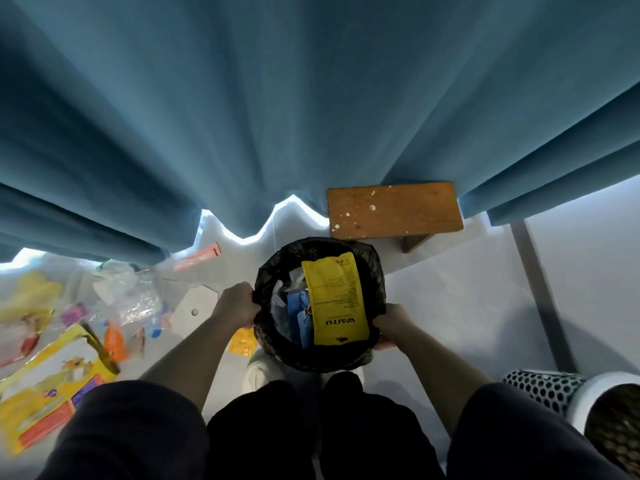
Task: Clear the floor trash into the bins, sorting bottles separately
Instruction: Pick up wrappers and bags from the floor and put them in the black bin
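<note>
A round bin [375, 282] lined with a dark bag hangs in front of me, above my feet. My left hand [237, 304] grips its left rim and my right hand [391, 325] grips its right rim. Inside lie a yellow packet [334, 299], blue wrappers [299, 315] and clear plastic. On the floor to the left lies scattered trash: yellow packaging [52, 386], an orange piece [116, 341], crumpled clear plastic [135, 296] and a small yellow wrapper [242, 342].
A second bin [554, 389] with a white perforated wall and dark liner stands at the lower right. A low wooden stool [394, 209] stands behind the held bin. Blue curtains [242, 116] hang across the back. A pink strip [197, 259] lies by the curtain hem.
</note>
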Demonstrator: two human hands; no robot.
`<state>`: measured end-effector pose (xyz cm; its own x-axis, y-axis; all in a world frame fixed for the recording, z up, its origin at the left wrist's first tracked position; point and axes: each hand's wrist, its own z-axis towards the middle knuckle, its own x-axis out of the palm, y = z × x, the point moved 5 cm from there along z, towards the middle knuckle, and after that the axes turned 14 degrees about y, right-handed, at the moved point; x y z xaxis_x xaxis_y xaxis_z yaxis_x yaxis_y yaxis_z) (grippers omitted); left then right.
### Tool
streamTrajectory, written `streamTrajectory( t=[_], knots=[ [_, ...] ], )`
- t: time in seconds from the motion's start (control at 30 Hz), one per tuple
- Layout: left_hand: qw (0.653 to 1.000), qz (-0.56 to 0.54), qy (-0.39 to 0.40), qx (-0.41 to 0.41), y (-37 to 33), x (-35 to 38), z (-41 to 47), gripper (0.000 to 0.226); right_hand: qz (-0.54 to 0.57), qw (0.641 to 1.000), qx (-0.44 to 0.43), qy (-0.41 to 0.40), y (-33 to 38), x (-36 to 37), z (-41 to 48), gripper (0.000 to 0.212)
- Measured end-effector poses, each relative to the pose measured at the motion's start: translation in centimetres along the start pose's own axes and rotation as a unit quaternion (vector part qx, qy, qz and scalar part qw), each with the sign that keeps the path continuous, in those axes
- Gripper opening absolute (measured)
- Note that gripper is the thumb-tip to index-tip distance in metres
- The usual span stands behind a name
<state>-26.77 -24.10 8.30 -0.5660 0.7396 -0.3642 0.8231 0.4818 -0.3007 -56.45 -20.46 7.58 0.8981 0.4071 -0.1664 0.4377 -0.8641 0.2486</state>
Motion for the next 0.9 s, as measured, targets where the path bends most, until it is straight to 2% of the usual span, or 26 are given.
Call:
streamTrajectory(
  t=[0.17, 0.3, 0.4, 0.47, 0.53, 0.67, 0.9],
  knots=[
    [1.0, -0.004, -0.006, 0.027, 0.0, 0.1, 1.5, 0.005, -0.032, 0.999, 0.01, -0.007, 0.5, -0.4, 1.0, 0.029],
    [0.998, -0.053, 0.006, 0.02, 0.0, 0.4, 0.9, 0.019, -0.024, 0.999, 0.031, 0.005, 0.5, -0.2, 0.5, 0.036],
    [0.999, -0.027, 0.011, -0.015, -0.1, 0.6, -1.7, 0.049, -0.055, 0.998, 0.039, 0.01, 0.5, 0.3, -1.6, 0.059],
    [0.999, 0.012, 0.003, -0.035, -0.2, 0.5, -3.8, 0.059, -0.078, 0.997, 0.022, -0.008, 0.5, 0.5, -3.0, 0.077],
    [0.997, 0.063, -0.016, -0.049, -0.1, -0.1, -5.7, 0.066, -0.126, 0.992, 0.015, -0.025, 0.8, 0.8, -4.4, 0.081],
    [0.984, 0.154, -0.031, -0.08, 1.0, -0.6, -9.6, 0.073, -0.305, 0.951, 0.027, -0.05, 1.2, 2.4, -7.7, 0.074],
    [0.949, 0.299, -0.06, -0.083, 3.9, -1.2, -13.1, 0.069, -0.451, 0.877, -0.111, -0.125, 2.3, 7.8, -10.2, 0.074]
  ],
)
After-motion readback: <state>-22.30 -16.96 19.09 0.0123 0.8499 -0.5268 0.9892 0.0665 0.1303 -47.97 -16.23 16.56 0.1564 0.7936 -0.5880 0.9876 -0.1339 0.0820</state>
